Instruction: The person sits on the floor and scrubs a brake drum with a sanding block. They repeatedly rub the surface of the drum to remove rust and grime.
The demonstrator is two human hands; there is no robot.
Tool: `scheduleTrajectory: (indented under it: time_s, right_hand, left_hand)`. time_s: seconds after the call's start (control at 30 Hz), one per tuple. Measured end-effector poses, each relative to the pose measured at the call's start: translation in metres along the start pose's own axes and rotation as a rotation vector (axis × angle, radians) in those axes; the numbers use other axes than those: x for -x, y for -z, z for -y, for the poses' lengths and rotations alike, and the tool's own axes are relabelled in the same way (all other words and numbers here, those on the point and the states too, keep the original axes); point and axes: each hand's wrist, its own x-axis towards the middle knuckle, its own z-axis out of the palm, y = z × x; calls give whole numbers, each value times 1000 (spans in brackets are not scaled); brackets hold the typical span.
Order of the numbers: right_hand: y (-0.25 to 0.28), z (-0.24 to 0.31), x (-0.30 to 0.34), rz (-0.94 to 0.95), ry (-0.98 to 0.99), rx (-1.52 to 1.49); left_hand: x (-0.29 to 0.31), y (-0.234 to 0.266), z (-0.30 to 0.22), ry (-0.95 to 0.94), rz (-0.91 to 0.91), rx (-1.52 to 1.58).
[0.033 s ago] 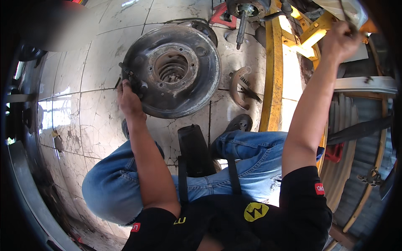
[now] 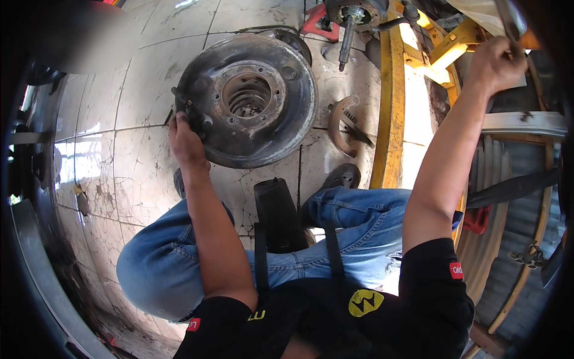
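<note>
A large, dirty round brake backing plate (image 2: 287, 131) with a bolt-holed centre opening stands before me, tilted. My left hand (image 2: 187, 143) is closed at its left edge, fingertips beside a dark bolted fitting (image 2: 194, 116). Away from the plate, my right hand (image 2: 497, 67) is raised at the far right in a fist. A dark, narrow, stick-like tool (image 2: 507, 18) rises from that fist; its far end is cut off and its kind does not show. Right of the plate lies a curved brake shoe (image 2: 339, 128) on the tiles.
A yellow metal frame (image 2: 388, 119) runs along the right. At the top a hub with a shaft (image 2: 347, 45) hangs near a red stand (image 2: 317, 24). Corrugated sheets (image 2: 496, 173) and a bent pole (image 2: 526, 269) are farther right. Cracked floor tiles (image 2: 143, 167) spread at left.
My right hand has shifted slightly right and down with the dark tool. The backing plate has moved a little to the right, my left hand still at its edge.
</note>
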Motion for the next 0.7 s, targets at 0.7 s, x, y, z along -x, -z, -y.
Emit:
scheduleTrajectory:
  time_s: [0.7]
  right_hand:
    - [-53, 11, 90, 1027, 54, 203]
  left_hand:
    - [9, 1, -7, -25, -76, 93]
